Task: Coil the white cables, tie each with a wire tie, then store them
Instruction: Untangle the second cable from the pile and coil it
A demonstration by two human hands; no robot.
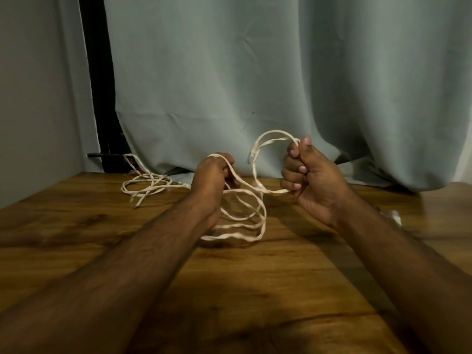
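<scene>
Both fists (213, 172) grip looped flat white cable (245, 226).

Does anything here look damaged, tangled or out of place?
Nothing looks damaged. The left hand and right hand hold a white cable in loose, uneven loops. A second cable lies in an untidy, untied heap on the table.

Table (76, 226): wood-grain surface, brown, smooth with a low sheen; curtain (255, 72): grey-green woven cloth, matt, creased. White cable (245, 226): flat plastic jacket, matt; connector (251, 155): translucent plastic.
</scene>
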